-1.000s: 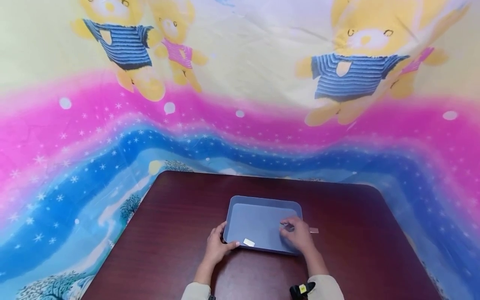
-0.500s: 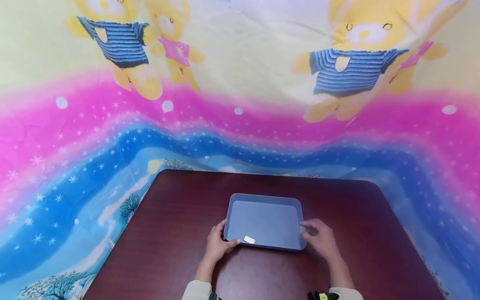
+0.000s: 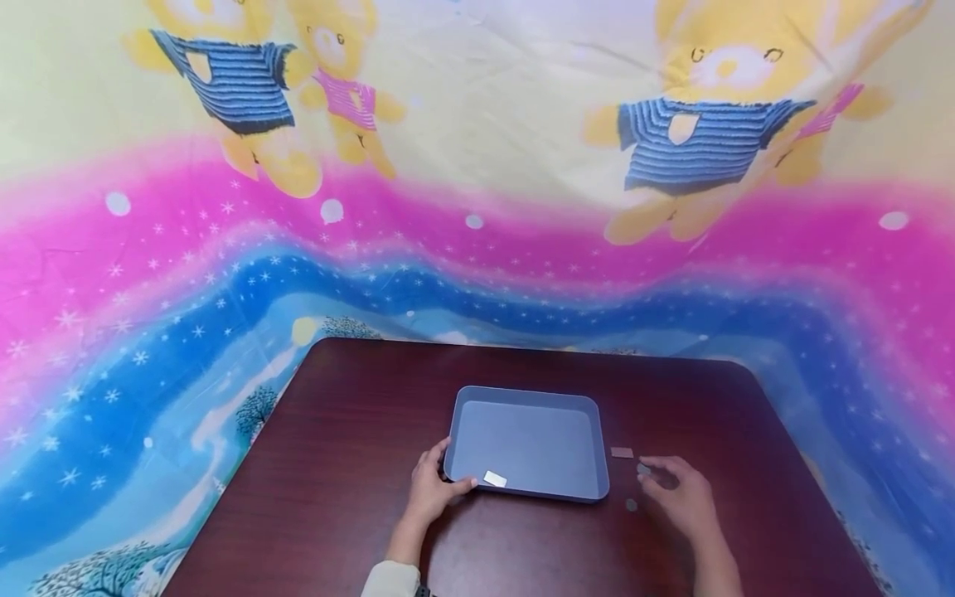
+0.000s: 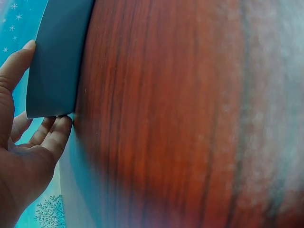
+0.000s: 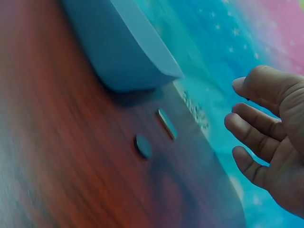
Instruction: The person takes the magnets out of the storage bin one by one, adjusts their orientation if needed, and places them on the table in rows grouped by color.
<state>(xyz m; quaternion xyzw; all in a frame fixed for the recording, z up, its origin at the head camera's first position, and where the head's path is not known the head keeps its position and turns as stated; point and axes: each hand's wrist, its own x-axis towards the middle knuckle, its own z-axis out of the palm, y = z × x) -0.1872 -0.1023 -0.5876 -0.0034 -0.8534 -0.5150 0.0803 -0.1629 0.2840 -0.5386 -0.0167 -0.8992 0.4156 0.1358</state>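
A shallow blue-grey tray [image 3: 522, 396] sits in the middle of the dark wooden table [image 3: 351, 464]. My left hand [image 3: 431, 491] grips its near-left corner, thumb on the rim [image 4: 57, 61] and fingers [image 4: 54, 135] curled beneath. A small white piece [image 3: 495, 478] lies inside the tray by that corner. My right hand [image 3: 682, 497] hovers over the table to the right of the tray, with its fingers [image 5: 254, 128] loosely bent and holding nothing. Near it lie a small rectangular piece [image 3: 622, 453] [image 5: 167, 123], a round piece [image 3: 632, 504] [image 5: 142, 146] and a tiny grey piece [image 3: 643, 469] by the fingertips.
A bright cartoon-bear cloth [image 3: 477, 207] hangs behind and around the table. The tray's corner [image 5: 128, 52] stands just left of the loose pieces. Bare wood stretches to the table's right edge [image 3: 806, 481].
My right hand has drawn back from over the tray's right side, past its rim, onto the table to the right. The left hand and the tray have stayed put.
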